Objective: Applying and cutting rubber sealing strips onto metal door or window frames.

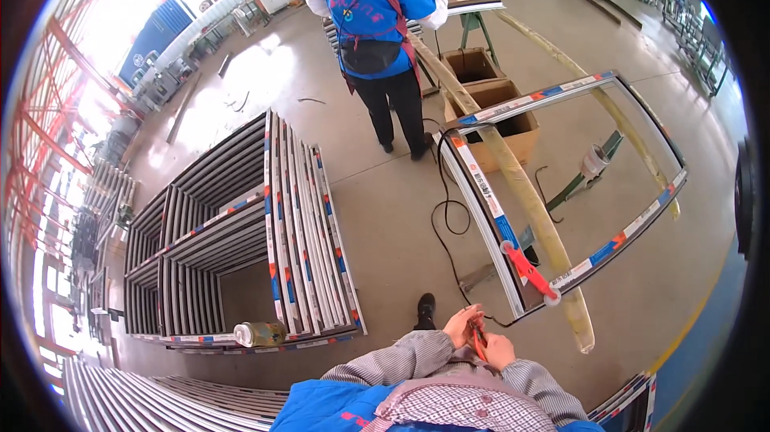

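My right hand point(499, 350) is closed around a small red-handled tool point(480, 345); its working end is hidden between my hands. Close beside it, my left hand point(462, 326) has its fingers pinched together at a thin black rubber strip point(447, 249). The strip loops over the floor and runs up to the near window frame point(484, 199), a metal frame with rounded corners and coloured protective tape. Across that frame's nearest corner lies a red tool with round pale ends point(528, 273). Both hands are low in front of my body, apart from the frame.
The frame rests on padded beams point(529, 199) over cardboard boxes point(501, 115). A co-worker in blue point(365, 15) stands ahead at another frame point(473, 5). Stacked frames point(309, 231) stand at left, with a roll of tape point(258, 334) on their near edge. More profiles point(160, 400) lie at lower left.
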Action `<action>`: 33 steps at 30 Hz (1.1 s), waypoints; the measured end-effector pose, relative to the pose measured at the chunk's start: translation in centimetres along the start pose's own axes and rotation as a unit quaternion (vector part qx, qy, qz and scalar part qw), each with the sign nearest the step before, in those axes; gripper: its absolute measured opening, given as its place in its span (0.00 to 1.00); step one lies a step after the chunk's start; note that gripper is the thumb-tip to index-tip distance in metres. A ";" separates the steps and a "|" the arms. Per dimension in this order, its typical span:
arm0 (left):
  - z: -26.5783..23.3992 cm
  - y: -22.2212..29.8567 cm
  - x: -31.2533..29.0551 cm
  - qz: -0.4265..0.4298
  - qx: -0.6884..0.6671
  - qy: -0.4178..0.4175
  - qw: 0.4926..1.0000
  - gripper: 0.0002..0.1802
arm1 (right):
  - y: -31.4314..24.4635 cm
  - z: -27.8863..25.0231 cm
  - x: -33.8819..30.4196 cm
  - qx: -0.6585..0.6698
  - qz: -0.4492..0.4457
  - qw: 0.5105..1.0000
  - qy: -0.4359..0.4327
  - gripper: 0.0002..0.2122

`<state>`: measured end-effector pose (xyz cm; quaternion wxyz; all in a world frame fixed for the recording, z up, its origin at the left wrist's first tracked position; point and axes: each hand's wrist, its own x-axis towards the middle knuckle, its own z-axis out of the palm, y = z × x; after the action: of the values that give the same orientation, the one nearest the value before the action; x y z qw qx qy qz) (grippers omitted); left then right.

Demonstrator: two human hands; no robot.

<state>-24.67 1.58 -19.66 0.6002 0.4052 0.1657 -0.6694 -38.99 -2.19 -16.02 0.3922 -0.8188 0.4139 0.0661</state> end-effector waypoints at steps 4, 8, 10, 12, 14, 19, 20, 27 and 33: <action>-0.7 0.4 1.4 -0.021 -0.025 -0.048 0.998 0.10 | 0.4 0.2 0.3 -0.003 -0.025 1.000 -0.005 0.19; -2.4 0.0 2.8 -0.009 -0.004 -0.041 0.999 0.16 | 1.5 1.8 1.7 -0.032 -0.021 0.999 -0.038 0.21; -1.8 0.0 2.4 -0.025 -0.003 -0.035 0.999 0.17 | 1.4 1.5 1.8 -0.021 -0.019 0.999 -0.036 0.21; -1.6 0.2 2.4 -0.027 -0.005 -0.042 0.999 0.15 | 1.0 1.3 1.8 -0.018 -0.020 0.999 -0.037 0.21; -1.4 -0.3 2.2 -0.046 0.013 -0.054 0.997 0.14 | 2.2 2.0 1.9 -0.017 -0.009 0.999 -0.039 0.21; -0.1 0.1 2.4 -0.055 0.055 -0.004 0.997 0.10 | 2.4 1.7 2.0 -0.020 0.007 0.998 -0.052 0.20; -0.4 0.0 2.6 -0.051 0.057 0.005 0.997 0.11 | 2.3 1.9 2.0 -0.018 0.007 0.998 -0.052 0.20; 0.1 -0.7 2.2 -0.057 0.082 0.034 0.994 0.10 | 2.0 1.4 1.0 0.011 0.001 0.999 -0.048 0.18; 0.2 -0.6 2.3 -0.063 0.079 0.030 0.994 0.10 | 2.3 1.8 1.2 0.014 0.004 0.999 -0.047 0.17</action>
<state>-25.17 0.04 -21.37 0.5178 0.4593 0.1556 -0.7048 -39.55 -2.48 -19.12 0.4220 -0.8078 0.3991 0.1000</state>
